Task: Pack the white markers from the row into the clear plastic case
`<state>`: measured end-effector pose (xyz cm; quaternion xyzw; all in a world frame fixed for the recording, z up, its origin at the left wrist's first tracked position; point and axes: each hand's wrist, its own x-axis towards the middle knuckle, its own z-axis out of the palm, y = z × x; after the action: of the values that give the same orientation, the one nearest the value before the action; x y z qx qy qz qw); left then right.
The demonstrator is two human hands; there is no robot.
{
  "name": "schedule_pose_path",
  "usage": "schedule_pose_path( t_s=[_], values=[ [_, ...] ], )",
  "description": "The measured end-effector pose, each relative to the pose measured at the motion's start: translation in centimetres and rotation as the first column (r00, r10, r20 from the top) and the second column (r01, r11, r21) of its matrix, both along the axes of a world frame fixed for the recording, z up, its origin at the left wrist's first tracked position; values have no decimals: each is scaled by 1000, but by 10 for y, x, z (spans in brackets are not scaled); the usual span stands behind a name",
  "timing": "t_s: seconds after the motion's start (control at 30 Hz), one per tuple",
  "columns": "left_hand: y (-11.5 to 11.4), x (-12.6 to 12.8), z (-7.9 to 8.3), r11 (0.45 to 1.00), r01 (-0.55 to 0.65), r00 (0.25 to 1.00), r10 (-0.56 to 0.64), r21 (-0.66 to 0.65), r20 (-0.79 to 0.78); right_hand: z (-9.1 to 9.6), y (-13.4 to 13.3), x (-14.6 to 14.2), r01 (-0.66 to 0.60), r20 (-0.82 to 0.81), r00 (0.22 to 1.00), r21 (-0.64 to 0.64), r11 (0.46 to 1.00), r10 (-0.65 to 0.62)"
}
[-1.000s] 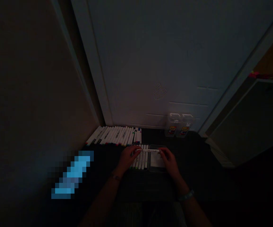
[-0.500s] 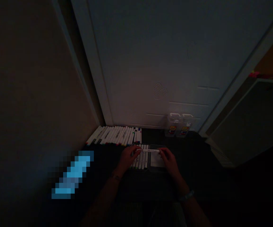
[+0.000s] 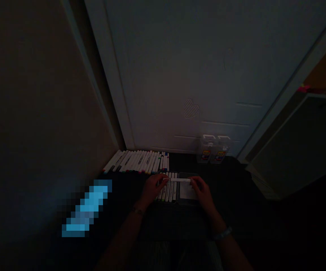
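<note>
A white marker [image 3: 180,180] lies level between my two hands, held above an opened plastic case [image 3: 178,194]. My left hand [image 3: 153,187] pinches its left end, and my right hand [image 3: 200,188] pinches the right end. Several white markers [image 3: 170,192] stand side by side in the left half of the case, partly covered by my left hand. In the right half lies a pale sheet [image 3: 187,191], partly behind my right hand. Any print on the held marker is too dim to read.
A long row of white markers [image 3: 136,162] with coloured ends lies at the back left of the dark table [image 3: 222,218]. Two clear plastic cases with handles [image 3: 206,150] stand upright against the white panel [image 3: 163,75]. A bright pixelated patch [image 3: 86,209] is at left.
The held marker seems turned about its length: dark print showed on it before and no longer shows clearly. Both hands have stayed in place.
</note>
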<state>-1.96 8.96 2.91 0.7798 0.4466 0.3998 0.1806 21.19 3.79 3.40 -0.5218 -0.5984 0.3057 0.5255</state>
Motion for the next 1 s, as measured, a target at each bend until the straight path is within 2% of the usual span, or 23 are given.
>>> schedule_pose_path(
  t_s=[1.0],
  values=[
    [2,0,-4,1000,11,1000,-11,-21,-1,-4,2,2,1,7,1000,8,1000,-1]
  ],
)
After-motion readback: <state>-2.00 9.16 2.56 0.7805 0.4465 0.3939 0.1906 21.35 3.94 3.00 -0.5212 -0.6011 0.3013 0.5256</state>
